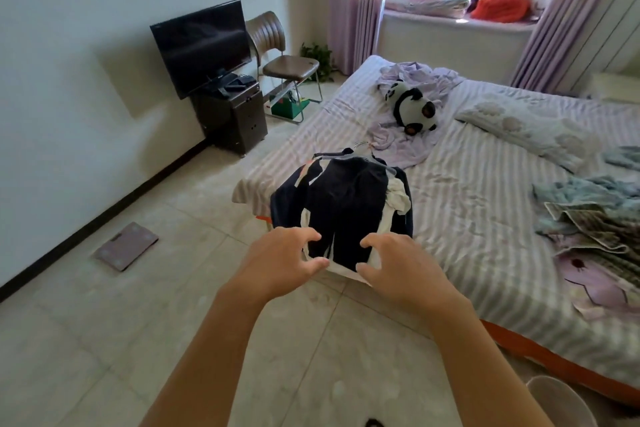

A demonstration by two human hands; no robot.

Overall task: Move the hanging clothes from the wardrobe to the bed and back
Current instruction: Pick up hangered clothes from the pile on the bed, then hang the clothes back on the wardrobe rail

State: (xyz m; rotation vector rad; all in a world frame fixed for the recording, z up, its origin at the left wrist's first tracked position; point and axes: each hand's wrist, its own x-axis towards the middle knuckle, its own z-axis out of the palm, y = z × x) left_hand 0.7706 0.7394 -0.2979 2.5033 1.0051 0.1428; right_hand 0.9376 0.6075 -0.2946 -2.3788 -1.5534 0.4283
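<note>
Head view: panda toy (pixel 412 107) beyond clothes (pixel 341 198).

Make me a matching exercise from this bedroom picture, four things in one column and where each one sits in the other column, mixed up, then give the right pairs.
Things:
1. pile of dark clothes
2. panda toy
3. television
4. scale

Places:
A. on the floor near the wall
B. on a dark cabinet
C. at the near corner of the bed, in front of both hands
D. further up the bed, on a crumpled lilac sheet

Pairs: 1-C, 2-D, 3-B, 4-A
</note>
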